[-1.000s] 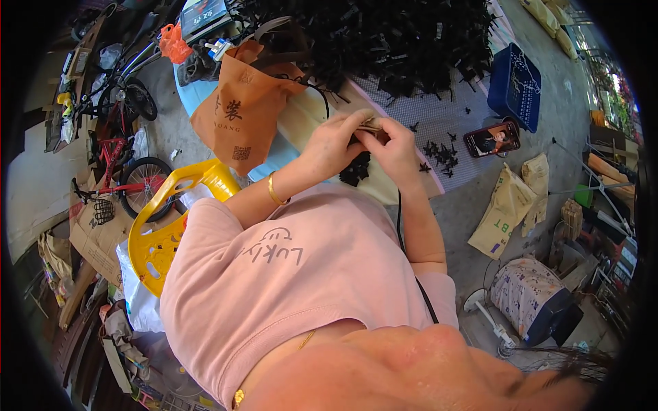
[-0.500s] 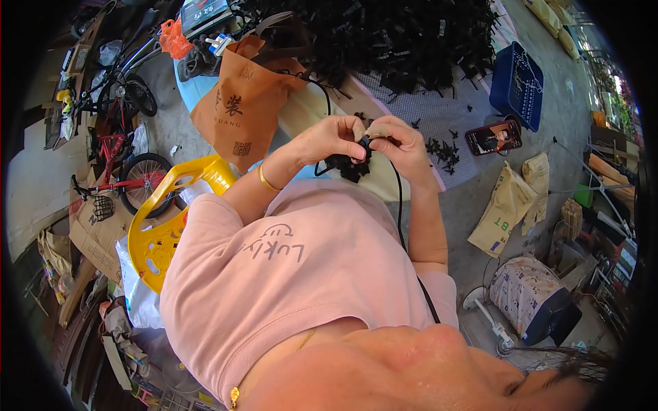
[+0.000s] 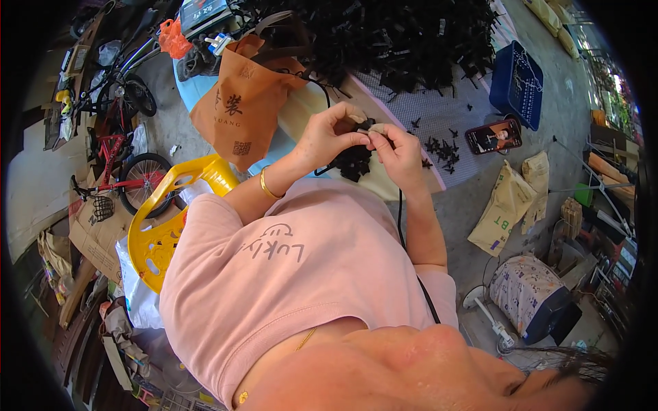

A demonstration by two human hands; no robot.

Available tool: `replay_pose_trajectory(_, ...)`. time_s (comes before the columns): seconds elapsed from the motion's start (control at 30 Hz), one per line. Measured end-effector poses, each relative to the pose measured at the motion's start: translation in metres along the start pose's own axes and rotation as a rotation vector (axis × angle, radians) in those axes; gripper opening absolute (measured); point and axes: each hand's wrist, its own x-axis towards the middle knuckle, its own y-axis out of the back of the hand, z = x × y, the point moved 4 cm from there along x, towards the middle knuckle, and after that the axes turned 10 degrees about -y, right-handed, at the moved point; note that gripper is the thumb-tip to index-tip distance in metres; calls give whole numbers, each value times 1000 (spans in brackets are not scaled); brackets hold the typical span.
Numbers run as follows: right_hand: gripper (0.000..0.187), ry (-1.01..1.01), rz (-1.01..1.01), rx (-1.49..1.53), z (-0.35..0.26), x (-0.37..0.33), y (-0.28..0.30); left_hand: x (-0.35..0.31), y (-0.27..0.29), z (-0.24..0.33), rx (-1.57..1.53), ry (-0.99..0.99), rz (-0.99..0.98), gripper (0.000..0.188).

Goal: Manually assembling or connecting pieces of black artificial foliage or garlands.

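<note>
Both hands meet in front of my chest, fingertips nearly touching. My left hand (image 3: 330, 138), below a gold bangle (image 3: 268, 183), is closed in a pinch. Opposite it my right hand (image 3: 399, 153) is pinched too, thumb against forefinger. Between them is a small black piece (image 3: 366, 126), partly hidden by the fingers; its exact kind is too small to tell. Just beneath lies a cluster of black pieces (image 3: 353, 164) on the cream cloth (image 3: 384, 179) over my lap. A black cord (image 3: 400, 219) runs past my right forearm.
A large heap of black strip-like pieces (image 3: 411, 41) lies ahead, with loose small ones (image 3: 444, 154) nearer. An orange bag (image 3: 240, 103) stands left of my hands. On the right are a phone (image 3: 493, 137), a blue basket (image 3: 517, 85) and paper sacks (image 3: 504, 205). A yellow chair (image 3: 154, 253) is at left.
Both hands have shifted slightly, the left fingers lifting and the right hand tilting lower. The black piece sits a little higher between the fingertips. The surroundings stay the same.
</note>
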Motion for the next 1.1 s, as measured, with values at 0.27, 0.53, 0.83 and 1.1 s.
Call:
replay_pose_trajectory(0.27,12,-180,-73,30,11,5,-4,-3,6,3,407,-202,-1,17)
replay_pose_trajectory(0.53,17,-361,-316,86,42,39,11,3,13,-12,665,-222,-46,22)
replay_pose_trajectory(0.83,32,-212,335,-1033,117,114,35,3,15,-61,945,-162,-432,25)
replay_pose_trajectory(1.1,14,52,225,-1084,121,112,50,13,25,-61,683,85,-265,31)
